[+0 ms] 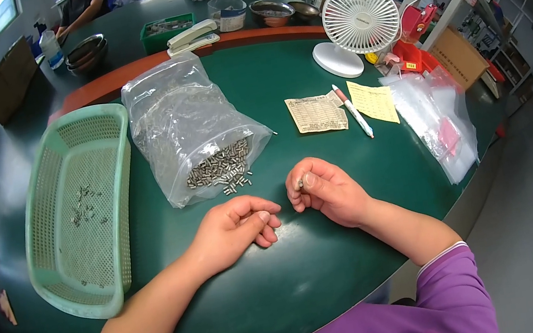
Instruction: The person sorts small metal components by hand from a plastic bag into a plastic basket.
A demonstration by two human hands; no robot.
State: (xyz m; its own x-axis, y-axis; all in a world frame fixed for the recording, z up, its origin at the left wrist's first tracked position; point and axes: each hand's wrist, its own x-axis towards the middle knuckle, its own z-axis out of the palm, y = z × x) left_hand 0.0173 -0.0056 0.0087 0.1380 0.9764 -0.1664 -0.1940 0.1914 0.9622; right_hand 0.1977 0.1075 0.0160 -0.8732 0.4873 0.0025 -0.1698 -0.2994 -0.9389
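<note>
A: What takes up the most room?
B: The dark green table (278, 286), which curves across the view beneath everything the person handles.
A: After that?
B: A pale green mesh basket (86, 301) on the person's left, with small metal pieces scattered over its floor. Just beside it lies a clear plastic bag (176, 114), on its side, its mouth toward the person.
A: And on the other side?
B: Flat plastic bags (431, 116) lie at the right, and a white fan (361, 17) stands beyond the paper slips.
A: How are the hands?
B: Both are above the table, near each other yet apart. The left hand (238, 230) is loosely curled, thumb close to the forefinger, in front of the bag's mouth; whether anything sits between those fingers cannot be told. The right hand (328, 191) pinches one small metal piece (300, 183) between thumb and fingers, the other fingers folded in.
A: Anything smaller lying about?
B: A brown paper slip (317, 114) and a yellow slip (373, 102), with a red-and-white pen (353, 111) between them.
A: And the smallest?
B: The short metal cylinders (219, 167): a heap fills the bag's mouth, and a few have spilled onto the table just outside it.
</note>
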